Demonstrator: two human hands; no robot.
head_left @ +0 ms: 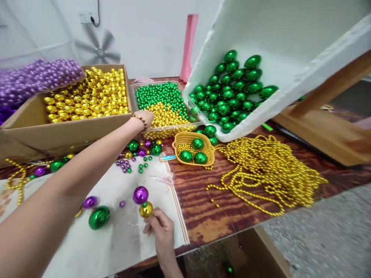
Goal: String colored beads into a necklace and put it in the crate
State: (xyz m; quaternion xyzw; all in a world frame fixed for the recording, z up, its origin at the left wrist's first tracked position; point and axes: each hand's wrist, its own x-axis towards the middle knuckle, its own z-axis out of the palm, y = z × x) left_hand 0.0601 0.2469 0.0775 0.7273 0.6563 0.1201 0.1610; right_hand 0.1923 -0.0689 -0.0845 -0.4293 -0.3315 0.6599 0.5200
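My left hand (145, 117), with a brown bead bracelet at the wrist, reaches far forward into the clear tray (162, 101) of small green and gold beads; its fingers curl down among the gold beads, and what they hold is hidden. Close to the table's front edge, my right hand (160, 227) pinches a stem or string carrying a purple ball (140, 194) above a gold ball (145, 209). A loose green ball (99, 217) and a small purple ball (90, 202) lie on the white cloth (116, 247) just left of it.
A cardboard box (66, 133) of gold balls stands at the back left, beside a heap of purple balls (34, 79). A tilted white foam box (261, 112) holds green balls. A yellow basket (194, 148) holds three green balls. Gold bead strings (269, 173) sprawl on the wooden table.
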